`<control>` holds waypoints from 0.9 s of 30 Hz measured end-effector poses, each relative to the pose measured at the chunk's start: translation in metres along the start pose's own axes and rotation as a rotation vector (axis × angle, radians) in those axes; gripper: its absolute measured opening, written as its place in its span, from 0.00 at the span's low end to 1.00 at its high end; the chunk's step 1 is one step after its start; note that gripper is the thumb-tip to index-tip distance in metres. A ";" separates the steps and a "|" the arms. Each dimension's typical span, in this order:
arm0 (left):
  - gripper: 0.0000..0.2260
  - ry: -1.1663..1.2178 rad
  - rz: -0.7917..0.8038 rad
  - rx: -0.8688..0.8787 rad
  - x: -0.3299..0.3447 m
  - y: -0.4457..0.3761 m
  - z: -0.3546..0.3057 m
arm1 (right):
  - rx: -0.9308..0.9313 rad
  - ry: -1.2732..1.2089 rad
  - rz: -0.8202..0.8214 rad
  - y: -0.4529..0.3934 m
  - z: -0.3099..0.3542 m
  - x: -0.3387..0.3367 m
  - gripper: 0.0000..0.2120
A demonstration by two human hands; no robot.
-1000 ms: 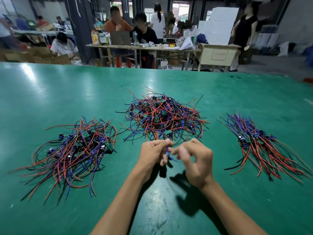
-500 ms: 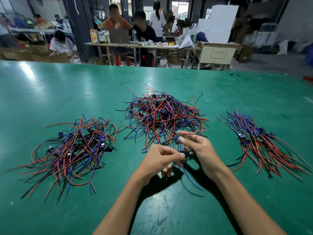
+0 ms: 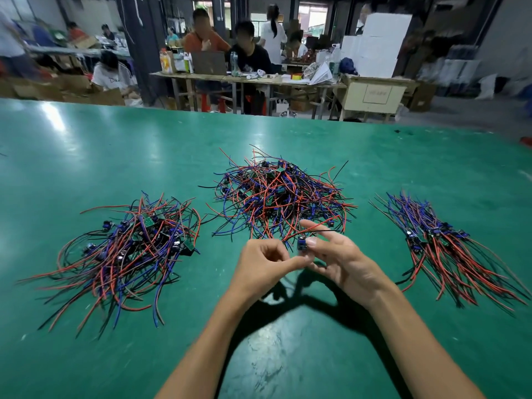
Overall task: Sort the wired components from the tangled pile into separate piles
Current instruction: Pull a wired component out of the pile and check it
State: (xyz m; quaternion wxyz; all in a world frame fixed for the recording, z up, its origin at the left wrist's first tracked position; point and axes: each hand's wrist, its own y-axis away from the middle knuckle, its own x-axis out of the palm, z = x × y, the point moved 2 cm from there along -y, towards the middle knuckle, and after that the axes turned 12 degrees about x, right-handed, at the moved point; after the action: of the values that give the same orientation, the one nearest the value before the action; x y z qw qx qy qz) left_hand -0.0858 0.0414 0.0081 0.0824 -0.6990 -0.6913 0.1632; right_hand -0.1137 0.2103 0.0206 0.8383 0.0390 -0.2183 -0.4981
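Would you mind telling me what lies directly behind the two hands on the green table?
Behind the left hand and right hand lies the tangled pile of red, blue and black wires with small boards. Its near edge is hidden by the fingers.

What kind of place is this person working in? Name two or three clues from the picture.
Probably a factory or assembly workshop. Clues: three piles of wired components on a large green worktable, stacked cardboard boxes, and other workers at a long table behind.
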 end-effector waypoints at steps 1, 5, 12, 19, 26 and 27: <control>0.18 -0.001 -0.024 0.016 -0.001 -0.001 0.000 | -0.009 0.017 0.005 0.000 0.000 0.000 0.24; 0.09 -0.073 -0.047 0.079 -0.002 -0.001 -0.003 | -0.073 0.031 0.012 0.001 0.002 -0.001 0.27; 0.03 0.077 0.066 0.114 -0.001 0.000 -0.004 | -0.137 0.052 0.023 0.004 0.001 0.000 0.30; 0.03 0.177 0.026 0.085 -0.004 -0.001 -0.012 | -0.232 -0.173 -0.087 -0.001 0.004 -0.008 0.25; 0.08 0.997 -0.596 0.061 -0.081 -0.010 -0.015 | -0.263 0.015 -0.368 -0.004 0.001 -0.015 0.21; 0.10 1.035 -0.673 0.041 -0.091 -0.009 -0.009 | -0.252 0.033 -0.407 -0.006 -0.002 -0.014 0.17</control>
State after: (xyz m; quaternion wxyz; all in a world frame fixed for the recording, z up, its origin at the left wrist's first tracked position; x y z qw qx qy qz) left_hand -0.0903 -0.0481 0.0302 0.4675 -0.4296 -0.7410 -0.2186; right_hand -0.1235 0.2193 0.0128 0.7222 -0.0146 -0.1285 -0.6795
